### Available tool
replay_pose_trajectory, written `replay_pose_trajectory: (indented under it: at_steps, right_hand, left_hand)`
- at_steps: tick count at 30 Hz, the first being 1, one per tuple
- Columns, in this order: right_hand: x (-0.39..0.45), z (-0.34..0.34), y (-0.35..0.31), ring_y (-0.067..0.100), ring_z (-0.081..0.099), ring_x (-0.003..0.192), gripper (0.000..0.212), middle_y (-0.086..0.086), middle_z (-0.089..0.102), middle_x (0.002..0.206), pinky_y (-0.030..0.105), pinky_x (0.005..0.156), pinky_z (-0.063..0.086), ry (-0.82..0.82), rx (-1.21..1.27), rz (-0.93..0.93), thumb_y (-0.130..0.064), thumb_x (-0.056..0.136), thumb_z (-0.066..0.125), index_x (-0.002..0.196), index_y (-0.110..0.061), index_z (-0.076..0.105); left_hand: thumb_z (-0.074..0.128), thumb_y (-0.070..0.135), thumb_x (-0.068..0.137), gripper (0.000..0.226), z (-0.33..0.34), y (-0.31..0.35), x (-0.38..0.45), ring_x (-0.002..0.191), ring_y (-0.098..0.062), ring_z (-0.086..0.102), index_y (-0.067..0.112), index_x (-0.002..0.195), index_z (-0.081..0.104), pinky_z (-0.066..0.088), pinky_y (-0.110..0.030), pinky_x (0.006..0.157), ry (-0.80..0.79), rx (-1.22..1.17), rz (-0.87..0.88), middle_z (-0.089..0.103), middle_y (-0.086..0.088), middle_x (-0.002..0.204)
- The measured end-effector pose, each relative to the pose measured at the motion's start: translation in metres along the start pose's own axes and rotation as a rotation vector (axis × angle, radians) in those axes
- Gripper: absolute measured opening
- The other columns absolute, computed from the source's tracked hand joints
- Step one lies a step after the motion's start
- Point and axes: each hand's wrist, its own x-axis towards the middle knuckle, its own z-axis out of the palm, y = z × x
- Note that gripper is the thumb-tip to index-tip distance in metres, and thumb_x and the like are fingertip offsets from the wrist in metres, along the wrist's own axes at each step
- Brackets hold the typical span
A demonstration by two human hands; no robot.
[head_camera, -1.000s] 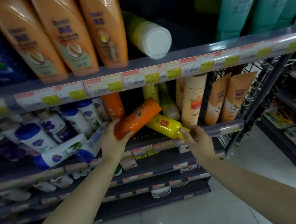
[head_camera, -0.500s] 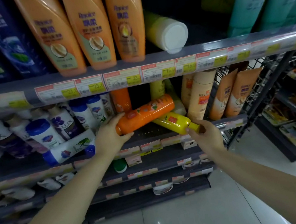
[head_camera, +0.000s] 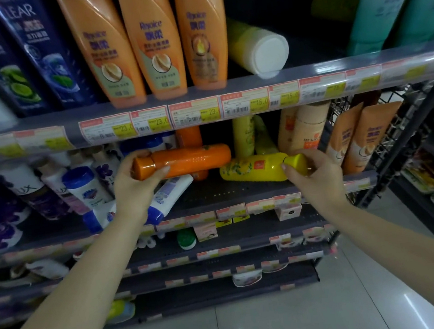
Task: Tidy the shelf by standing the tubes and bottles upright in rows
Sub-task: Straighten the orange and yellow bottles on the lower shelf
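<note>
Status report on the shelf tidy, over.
Left hand grips orange bottle sideways. Right hand on yellow bottle, lying flat. White tube lies underneath, in the way.

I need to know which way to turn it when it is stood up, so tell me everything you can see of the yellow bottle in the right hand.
The yellow bottle is glossy, plastic-looking, with a floral print and a small red label on its side. It lies nearly on its side on the middle shelf, plain yellow cap end pointing right. The right hand has its grip around the cap end. Its other end sits just below the end of the orange bottle held by the left hand; whether they touch is unclear.
</note>
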Motion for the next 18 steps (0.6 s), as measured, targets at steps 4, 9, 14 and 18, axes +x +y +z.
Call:
replay_pose_trajectory:
  at_steps: [4, 9, 14, 18]
  right_hand:
    - [0.008, 0.006, -0.007, 0.018, 0.061, 0.092, 0.038, 0.002, 0.066, 0.099, 0.030, 0.077, 0.052, 0.011, 0.054, -0.012, -0.035, 0.079, 0.072, 0.111, -0.018, 0.063]
    - [0.017, 0.014, -0.023, 0.016, 0.061, 0.094, 0.042, 0.000, 0.066, 0.101, 0.025, 0.077, 0.050, 0.056, 0.098, -0.044, -0.032, 0.078, 0.074, 0.114, -0.015, 0.062]
    - [0.022, 0.020, -0.040, -0.002, 0.055, 0.079, 0.043, -0.001, 0.062, 0.100, 0.001, 0.068, 0.041, 0.050, 0.122, -0.077, -0.027, 0.079, 0.075, 0.115, -0.010, 0.062]
    - [0.024, 0.026, -0.043, 0.010, 0.059, 0.093, 0.042, 0.001, 0.066, 0.102, 0.022, 0.081, 0.049, 0.049, 0.125, -0.116, -0.031, 0.077, 0.075, 0.113, -0.013, 0.063]
  left_hand:
    - [0.076, 0.023, 0.075, 0.053, -0.004, 0.003, -0.003, 0.114, -0.012, 0.051, 0.041, 0.118, 0.051, 0.044, -0.030, 0.093, -0.029, -0.035, 0.063, 0.055, 0.006, 0.124]
    - [0.073, 0.018, 0.079, 0.053, 0.000, 0.008, 0.000, 0.114, -0.008, 0.051, 0.034, 0.124, 0.048, 0.043, -0.024, 0.093, -0.021, -0.101, 0.082, 0.053, 0.006, 0.126]
    - [0.073, 0.006, 0.076, 0.049, 0.011, 0.016, 0.010, 0.113, -0.010, 0.056, 0.020, 0.118, 0.052, 0.044, -0.032, 0.099, 0.027, -0.284, 0.054, 0.058, 0.000, 0.120]
    - [0.071, 0.008, 0.079, 0.045, 0.017, 0.013, 0.015, 0.114, -0.014, 0.057, 0.023, 0.117, 0.053, 0.045, -0.036, 0.098, -0.120, -0.290, 0.068, 0.061, 0.001, 0.119]
